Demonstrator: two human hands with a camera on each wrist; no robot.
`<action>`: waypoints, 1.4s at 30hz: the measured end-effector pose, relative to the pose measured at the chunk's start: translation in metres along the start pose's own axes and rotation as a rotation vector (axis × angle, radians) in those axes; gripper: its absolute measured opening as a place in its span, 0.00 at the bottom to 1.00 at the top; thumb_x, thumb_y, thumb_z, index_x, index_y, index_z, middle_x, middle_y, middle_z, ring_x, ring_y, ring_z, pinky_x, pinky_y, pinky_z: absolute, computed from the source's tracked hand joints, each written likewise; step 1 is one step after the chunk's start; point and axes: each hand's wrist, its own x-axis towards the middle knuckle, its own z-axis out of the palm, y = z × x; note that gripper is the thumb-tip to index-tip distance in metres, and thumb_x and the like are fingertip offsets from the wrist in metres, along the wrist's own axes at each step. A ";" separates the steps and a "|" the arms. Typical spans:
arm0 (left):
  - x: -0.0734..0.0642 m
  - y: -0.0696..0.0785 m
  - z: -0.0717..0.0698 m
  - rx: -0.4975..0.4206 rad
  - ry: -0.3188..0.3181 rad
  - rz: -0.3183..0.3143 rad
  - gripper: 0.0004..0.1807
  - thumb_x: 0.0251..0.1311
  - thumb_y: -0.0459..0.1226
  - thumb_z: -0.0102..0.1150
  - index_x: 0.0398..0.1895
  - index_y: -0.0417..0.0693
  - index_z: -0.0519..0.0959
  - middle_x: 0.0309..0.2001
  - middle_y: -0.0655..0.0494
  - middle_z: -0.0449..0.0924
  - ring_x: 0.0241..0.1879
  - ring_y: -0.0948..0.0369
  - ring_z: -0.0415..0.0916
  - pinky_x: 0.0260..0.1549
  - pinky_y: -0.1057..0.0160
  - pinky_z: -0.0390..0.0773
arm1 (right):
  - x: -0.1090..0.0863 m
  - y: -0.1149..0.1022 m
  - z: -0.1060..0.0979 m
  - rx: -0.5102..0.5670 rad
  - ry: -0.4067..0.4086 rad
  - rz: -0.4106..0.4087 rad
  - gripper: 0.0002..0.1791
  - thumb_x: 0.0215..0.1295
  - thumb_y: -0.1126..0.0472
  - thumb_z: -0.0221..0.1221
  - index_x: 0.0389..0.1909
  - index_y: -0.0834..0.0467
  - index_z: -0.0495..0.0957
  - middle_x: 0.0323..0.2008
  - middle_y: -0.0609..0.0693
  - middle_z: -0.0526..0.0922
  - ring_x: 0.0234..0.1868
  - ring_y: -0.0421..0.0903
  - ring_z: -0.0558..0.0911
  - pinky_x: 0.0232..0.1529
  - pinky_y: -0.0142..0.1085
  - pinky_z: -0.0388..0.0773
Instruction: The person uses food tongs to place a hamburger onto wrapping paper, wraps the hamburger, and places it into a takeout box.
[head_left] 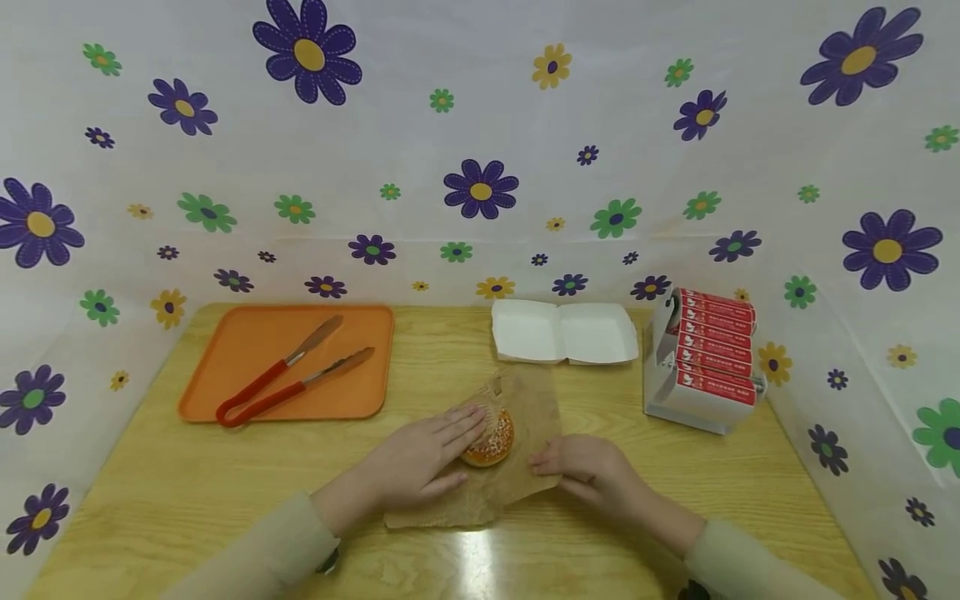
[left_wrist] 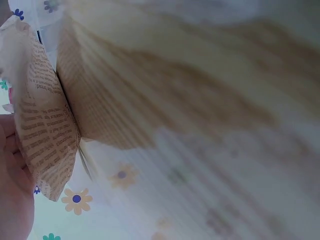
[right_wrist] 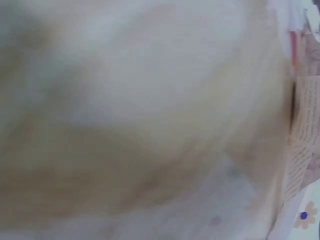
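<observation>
A round bun topped with pale bits lies on a brown sheet of wrapping paper, on the wooden table. My left hand presses a folded part of the sheet over the bun's left side, its fingers stretched out. This hides part of the bun. At the sheet's right edge, my right hand pinches the paper between thumb and fingers. Printed text covers the wrapping paper in the left wrist view, where part of a hand shows beside it. The right wrist view is mostly blurred, with printed paper at its right.
An orange tray at the back left bears red-handled tongs. An unfolded white box stands behind the paper. To its right is a white holder with several red-labelled packs. A flowered cloth surrounds the table.
</observation>
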 end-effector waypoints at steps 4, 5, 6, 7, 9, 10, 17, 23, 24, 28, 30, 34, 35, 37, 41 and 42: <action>0.002 -0.002 0.000 0.002 -0.007 0.004 0.38 0.81 0.52 0.48 0.83 0.38 0.59 0.84 0.44 0.56 0.84 0.50 0.55 0.82 0.54 0.60 | 0.017 0.003 0.001 0.028 0.041 0.008 0.14 0.54 0.71 0.71 0.43 0.60 0.90 0.43 0.56 0.94 0.43 0.55 0.92 0.65 0.33 0.83; 0.002 -0.002 0.000 0.000 -0.007 0.003 0.38 0.81 0.52 0.47 0.83 0.38 0.60 0.84 0.44 0.56 0.84 0.50 0.55 0.82 0.54 0.60 | 0.020 0.004 0.002 0.033 0.045 0.017 0.16 0.51 0.72 0.72 0.43 0.60 0.90 0.43 0.56 0.94 0.43 0.55 0.92 0.64 0.33 0.84; 0.003 -0.002 -0.001 -0.004 -0.006 0.002 0.37 0.81 0.52 0.48 0.82 0.38 0.60 0.84 0.44 0.56 0.84 0.50 0.55 0.82 0.54 0.60 | 0.024 0.005 0.003 0.032 0.047 0.023 0.17 0.49 0.73 0.72 0.43 0.60 0.91 0.42 0.56 0.94 0.43 0.55 0.92 0.63 0.34 0.85; 0.003 -0.003 -0.001 -0.007 -0.005 0.001 0.37 0.81 0.52 0.48 0.82 0.38 0.60 0.84 0.44 0.57 0.84 0.50 0.56 0.82 0.54 0.60 | 0.027 0.006 0.004 0.033 0.049 0.028 0.18 0.48 0.73 0.73 0.43 0.60 0.91 0.42 0.56 0.94 0.42 0.55 0.92 0.62 0.34 0.85; 0.003 -0.003 -0.001 -0.011 0.001 0.002 0.37 0.81 0.51 0.48 0.82 0.38 0.61 0.84 0.44 0.57 0.84 0.50 0.56 0.82 0.53 0.61 | 0.034 0.009 0.006 0.047 0.050 0.038 0.18 0.47 0.74 0.73 0.42 0.60 0.91 0.41 0.55 0.94 0.41 0.54 0.92 0.58 0.34 0.87; 0.003 -0.003 -0.001 -0.012 0.004 0.003 0.37 0.81 0.51 0.49 0.82 0.38 0.61 0.84 0.44 0.58 0.84 0.50 0.57 0.82 0.53 0.61 | 0.037 0.010 0.008 0.063 0.048 0.049 0.17 0.48 0.74 0.73 0.41 0.61 0.91 0.40 0.56 0.94 0.41 0.54 0.93 0.57 0.34 0.88; 0.003 -0.005 -0.001 -0.032 0.011 0.003 0.36 0.81 0.50 0.48 0.82 0.38 0.60 0.84 0.45 0.57 0.84 0.50 0.56 0.82 0.53 0.62 | 0.057 0.015 0.019 0.155 0.062 0.180 0.14 0.49 0.78 0.74 0.37 0.63 0.90 0.35 0.55 0.94 0.36 0.50 0.91 0.48 0.33 0.89; 0.001 -0.002 0.003 -0.064 0.025 -0.014 0.36 0.81 0.50 0.48 0.82 0.39 0.62 0.84 0.46 0.56 0.84 0.50 0.56 0.82 0.52 0.61 | 0.065 0.021 0.034 0.097 0.118 0.275 0.10 0.49 0.75 0.77 0.33 0.65 0.90 0.31 0.56 0.93 0.32 0.51 0.90 0.40 0.36 0.90; 0.000 -0.002 0.003 -0.065 0.025 -0.018 0.35 0.81 0.51 0.48 0.81 0.39 0.63 0.84 0.46 0.57 0.84 0.50 0.56 0.82 0.52 0.62 | 0.066 0.021 0.036 0.086 0.113 0.311 0.08 0.50 0.74 0.77 0.32 0.65 0.90 0.31 0.56 0.92 0.32 0.51 0.90 0.40 0.37 0.90; -0.001 -0.002 0.004 -0.085 0.012 -0.054 0.34 0.82 0.52 0.45 0.78 0.38 0.68 0.83 0.44 0.59 0.83 0.49 0.59 0.81 0.50 0.64 | 0.072 0.022 0.042 0.068 0.089 0.443 0.04 0.58 0.69 0.75 0.33 0.63 0.90 0.30 0.54 0.92 0.32 0.49 0.90 0.38 0.36 0.89; -0.002 -0.003 0.004 -0.131 0.012 -0.077 0.34 0.81 0.52 0.45 0.77 0.37 0.70 0.82 0.41 0.61 0.82 0.46 0.61 0.81 0.48 0.65 | 0.075 0.024 0.044 0.054 0.091 0.496 0.03 0.59 0.67 0.75 0.32 0.62 0.90 0.30 0.53 0.92 0.31 0.48 0.89 0.38 0.34 0.88; -0.002 -0.002 0.003 -0.250 -0.005 -0.129 0.34 0.82 0.52 0.44 0.79 0.38 0.66 0.82 0.40 0.58 0.82 0.44 0.59 0.81 0.45 0.64 | 0.078 0.026 0.048 0.053 0.116 0.573 0.03 0.60 0.67 0.75 0.33 0.62 0.90 0.30 0.53 0.92 0.30 0.44 0.87 0.35 0.31 0.85; -0.002 -0.002 0.003 -0.272 -0.007 -0.139 0.34 0.82 0.51 0.43 0.80 0.38 0.66 0.82 0.39 0.58 0.82 0.43 0.58 0.81 0.45 0.64 | 0.079 0.027 0.049 0.058 0.122 0.591 0.04 0.60 0.67 0.75 0.33 0.62 0.90 0.31 0.53 0.92 0.30 0.44 0.86 0.35 0.30 0.85; -0.002 -0.003 0.003 -0.303 -0.008 -0.152 0.34 0.82 0.50 0.43 0.81 0.39 0.64 0.83 0.38 0.56 0.83 0.44 0.57 0.81 0.44 0.63 | 0.080 0.028 0.050 0.065 0.134 0.621 0.04 0.61 0.66 0.75 0.35 0.62 0.91 0.32 0.54 0.92 0.31 0.43 0.86 0.35 0.30 0.84; -0.001 -0.004 0.003 -0.317 -0.003 -0.159 0.36 0.83 0.49 0.43 0.82 0.35 0.59 0.84 0.37 0.52 0.84 0.44 0.54 0.81 0.44 0.63 | 0.082 0.032 0.052 0.062 0.140 0.647 0.05 0.61 0.65 0.75 0.36 0.62 0.91 0.34 0.54 0.93 0.32 0.44 0.87 0.35 0.30 0.85; -0.001 -0.004 0.003 -0.318 0.000 -0.161 0.36 0.83 0.49 0.43 0.83 0.34 0.58 0.84 0.37 0.50 0.84 0.44 0.53 0.81 0.44 0.62 | 0.082 0.033 0.052 0.060 0.142 0.640 0.05 0.60 0.65 0.75 0.35 0.63 0.91 0.33 0.55 0.93 0.32 0.45 0.87 0.35 0.30 0.85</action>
